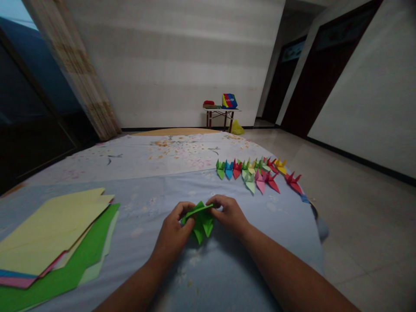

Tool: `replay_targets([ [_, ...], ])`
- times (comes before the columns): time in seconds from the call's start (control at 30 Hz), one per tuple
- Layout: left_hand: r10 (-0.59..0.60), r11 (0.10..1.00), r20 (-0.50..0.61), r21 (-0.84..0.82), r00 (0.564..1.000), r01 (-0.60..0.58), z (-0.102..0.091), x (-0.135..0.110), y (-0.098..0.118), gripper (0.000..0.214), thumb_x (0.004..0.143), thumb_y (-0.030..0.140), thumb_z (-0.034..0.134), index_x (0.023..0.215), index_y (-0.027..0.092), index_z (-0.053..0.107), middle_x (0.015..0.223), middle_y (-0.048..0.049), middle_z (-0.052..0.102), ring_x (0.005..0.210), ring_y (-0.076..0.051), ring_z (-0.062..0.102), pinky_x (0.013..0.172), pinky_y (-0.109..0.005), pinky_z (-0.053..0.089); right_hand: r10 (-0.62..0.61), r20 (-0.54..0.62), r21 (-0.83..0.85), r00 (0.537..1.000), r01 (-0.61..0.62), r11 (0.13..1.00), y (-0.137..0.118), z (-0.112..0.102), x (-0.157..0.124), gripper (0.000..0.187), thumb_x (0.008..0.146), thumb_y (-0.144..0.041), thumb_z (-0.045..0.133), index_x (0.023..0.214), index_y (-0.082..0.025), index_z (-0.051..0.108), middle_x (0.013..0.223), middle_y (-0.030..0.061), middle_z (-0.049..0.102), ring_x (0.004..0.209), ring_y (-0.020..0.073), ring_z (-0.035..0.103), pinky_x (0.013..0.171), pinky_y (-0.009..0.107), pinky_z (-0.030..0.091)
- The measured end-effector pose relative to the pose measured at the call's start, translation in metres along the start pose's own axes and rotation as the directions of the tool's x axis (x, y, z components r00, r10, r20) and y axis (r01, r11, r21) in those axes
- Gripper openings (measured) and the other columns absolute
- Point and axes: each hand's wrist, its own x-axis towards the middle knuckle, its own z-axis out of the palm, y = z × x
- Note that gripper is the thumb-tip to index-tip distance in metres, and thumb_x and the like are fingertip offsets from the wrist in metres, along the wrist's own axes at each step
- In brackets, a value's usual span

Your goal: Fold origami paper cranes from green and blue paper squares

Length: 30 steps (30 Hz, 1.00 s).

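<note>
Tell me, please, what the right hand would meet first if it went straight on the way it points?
Pointing leftward, the right hand pinches the green folded paper, so that comes first; straight beyond it, probably the left hand, though depth is hard to judge.

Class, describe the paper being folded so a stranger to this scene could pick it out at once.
Start at the wide pale blue cloth. Near its front middle, the left hand and right hand pinch a green folded paper. Unlike the flat sheets stacked at left and the paper cranes lined up farther back, it alone is held.
</note>
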Motion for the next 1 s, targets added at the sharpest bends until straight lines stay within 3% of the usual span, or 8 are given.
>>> replay_targets([
  [0.13,-0.134,0.984,-0.016,-0.122,0.991,0.131,0.002,0.003,0.005,0.039,0.067,0.026,0.055,0.105,0.016,0.053,0.091,-0.0063,0.066,0.088,-0.022,0.063,0.077,-0.034,0.049,-0.030,0.001,0.022,1.000,0.030,0.999,-0.002,0.000,0.000,0.011,0.073,-0.012,0.058,0.078,-0.017,0.065,0.069,-0.0006,0.063,0.063,0.0104,0.056,0.061,0.021,0.042],
  [0.27,-0.206,0.971,0.100,-0.101,0.974,0.216,0.000,0.007,0.012,0.035,0.065,0.034,0.060,0.094,0.014,0.061,0.090,-0.0087,0.068,0.084,-0.023,0.064,0.075,-0.033,0.049,-0.051,0.035,-0.025,0.998,0.052,0.998,-0.003,0.003,-0.001,0.010,0.073,-0.012,0.059,0.079,-0.017,0.065,0.068,-0.0001,0.062,0.064,0.0110,0.055,0.060,0.021,0.041],
  [0.37,-0.221,0.970,0.135,-0.069,0.966,0.231,-0.003,0.009,0.012,0.027,0.066,0.035,0.061,0.083,0.015,0.064,0.076,-0.0062,0.069,0.073,-0.022,0.064,0.066,-0.030,0.049,-0.060,0.053,-0.040,0.997,0.062,0.997,-0.005,0.006,-0.002,0.007,0.074,-0.015,0.060,0.079,-0.017,0.065,0.069,0.0002,0.061,0.064,0.0111,0.055,0.060,0.021,0.040],
  [0.47,-0.236,0.970,0.072,-0.049,0.969,0.239,-0.005,0.011,0.008,0.026,0.067,0.038,0.061,0.078,0.015,0.065,0.068,-0.0039,0.067,0.066,-0.020,0.062,0.059,-0.028,0.047,-0.032,0.045,-0.005,0.998,0.032,0.999,-0.007,0.008,-0.002,0.008,0.077,-0.020,0.059,0.082,-0.018,0.065,0.071,0.0005,0.063,0.065,0.0110,0.055,0.061,0.021,0.041],
  [0.77,-0.181,0.983,0.012,-0.027,0.983,0.181,-0.006,0.013,0.001,0.030,0.070,0.041,0.058,0.082,0.015,0.065,0.069,-0.0024,0.066,0.066,-0.020,0.061,0.060,-0.028,0.046,0.082,0.006,0.082,0.997,-0.082,0.993,-0.009,0.009,-0.001,0.010,0.074,-0.026,0.062,0.072,-0.016,0.060,0.064,-0.0015,0.056,0.057,0.0088,0.049,0.055,0.020,0.039],
  [1.0,-0.206,0.974,0.021,-0.095,0.978,0.207,-0.005,0.011,0.004,0.030,0.068,0.040,0.063,0.084,0.015,0.067,0.074,-0.0039,0.068,0.070,-0.021,0.063,0.062,-0.028,0.048,-0.003,0.045,0.122,0.999,-0.003,0.993,-0.013,0.009,-0.002,0.010,0.075,-0.025,0.061,0.072,-0.016,0.060,0.063,-0.0021,0.054,0.057,0.0083,0.047,0.056,0.020,0.039],
])
